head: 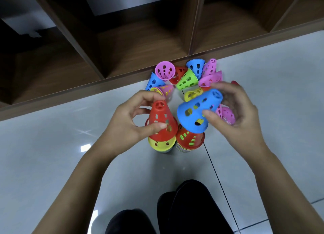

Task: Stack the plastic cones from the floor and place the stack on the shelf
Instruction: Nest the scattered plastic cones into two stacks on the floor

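The left hand (129, 118) grips the red cone (162, 121) topping one stack (161, 144). The right hand (240, 114) grips a tilted, blurred blue cone (198, 111) and half hides a pink cone (228, 115).

We look down into an indoor room, perhaps a playroom or classroom. There are glossy pale floor tiles (52, 146), a low wooden cubby shelf (140, 40) with open compartments, and bright perforated toy cones (187, 79) heaped beside it.

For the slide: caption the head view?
Left hand grips red cone atop first stack; right hand holds blue cone over second stack; loose cones lie by shelf.
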